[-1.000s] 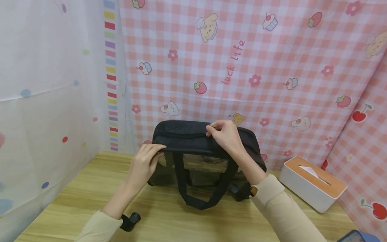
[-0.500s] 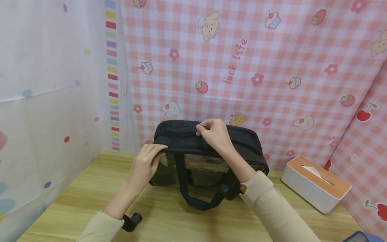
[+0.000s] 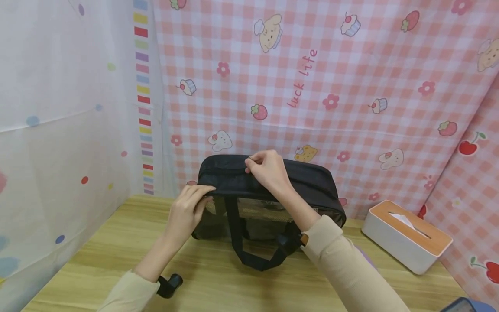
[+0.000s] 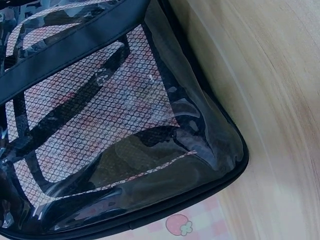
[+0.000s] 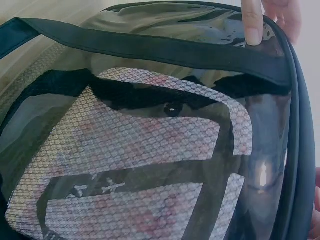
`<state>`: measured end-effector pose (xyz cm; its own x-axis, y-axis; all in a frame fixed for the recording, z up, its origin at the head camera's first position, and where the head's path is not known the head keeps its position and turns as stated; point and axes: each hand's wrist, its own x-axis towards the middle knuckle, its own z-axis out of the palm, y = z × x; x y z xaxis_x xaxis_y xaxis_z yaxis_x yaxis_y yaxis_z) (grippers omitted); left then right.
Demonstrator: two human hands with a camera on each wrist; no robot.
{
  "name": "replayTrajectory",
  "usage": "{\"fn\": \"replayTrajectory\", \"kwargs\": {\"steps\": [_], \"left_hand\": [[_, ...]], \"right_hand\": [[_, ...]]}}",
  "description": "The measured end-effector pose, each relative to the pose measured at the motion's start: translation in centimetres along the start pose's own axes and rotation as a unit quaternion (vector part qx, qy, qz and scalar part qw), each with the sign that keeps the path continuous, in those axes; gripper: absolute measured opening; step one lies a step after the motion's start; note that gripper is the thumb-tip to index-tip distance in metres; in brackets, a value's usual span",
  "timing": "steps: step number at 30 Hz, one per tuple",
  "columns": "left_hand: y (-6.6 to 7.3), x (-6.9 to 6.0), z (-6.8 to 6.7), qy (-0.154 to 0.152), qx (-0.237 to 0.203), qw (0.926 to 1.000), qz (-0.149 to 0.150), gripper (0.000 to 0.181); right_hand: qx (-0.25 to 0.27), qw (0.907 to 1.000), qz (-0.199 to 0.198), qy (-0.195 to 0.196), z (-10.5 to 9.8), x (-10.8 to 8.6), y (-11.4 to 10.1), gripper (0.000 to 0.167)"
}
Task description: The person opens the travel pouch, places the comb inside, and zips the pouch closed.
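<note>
A black bag with see-through sides stands on the wooden table, its long zipper running along the top. My left hand grips the top front edge near the left corner, thumb on the clear side and fingers over the rim. With thumb and forefinger, my right hand pinches the zipper pull left of the middle; the fingers mostly hide it. A black strap handle droops toward me. Through the clear wall, the left wrist view shows mesh inside. The right wrist view catches left-hand fingers on the edge.
A white tissue box with a wood-coloured lid stands to the right. Part of a blue object shows at the lower right corner. Behind the bag hangs a pink checked cloth; a white dotted cloth hangs at left.
My right hand has drawn the zipper pull leftward along the bag's top, from right of the middle to left of it. The left hand has kept its grip at the left corner.
</note>
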<state>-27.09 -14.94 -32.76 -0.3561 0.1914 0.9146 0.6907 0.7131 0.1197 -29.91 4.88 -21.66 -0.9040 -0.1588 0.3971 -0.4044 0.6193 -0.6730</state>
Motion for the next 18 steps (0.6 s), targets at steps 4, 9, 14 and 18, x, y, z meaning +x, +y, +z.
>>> {"fn": "replayTrajectory", "kwargs": {"steps": [4, 9, 14, 18], "left_hand": [[0.0, 0.1, -0.2, -0.004, 0.001, 1.0, 0.005, 0.025], [0.0, 0.0, -0.3, -0.005, 0.0, 0.9999, 0.009, 0.026], [-0.2, 0.0, -0.4, -0.007, 0.01, 0.9998, 0.015, 0.025], [-0.4, 0.2, -0.6, -0.013, 0.019, 0.9994, 0.027, 0.024]], "right_hand": [[0.004, 0.9998, -0.014, -0.011, 0.8, 0.2, -0.6, 0.019], [-0.004, 0.9994, -0.029, -0.02, 2.0, 0.4, -1.2, 0.019], [-0.008, 0.9991, -0.035, -0.024, 2.8, 0.6, -1.8, 0.019], [-0.007, 0.999, -0.038, -0.023, 3.3, 0.7, -2.1, 0.019]]}}
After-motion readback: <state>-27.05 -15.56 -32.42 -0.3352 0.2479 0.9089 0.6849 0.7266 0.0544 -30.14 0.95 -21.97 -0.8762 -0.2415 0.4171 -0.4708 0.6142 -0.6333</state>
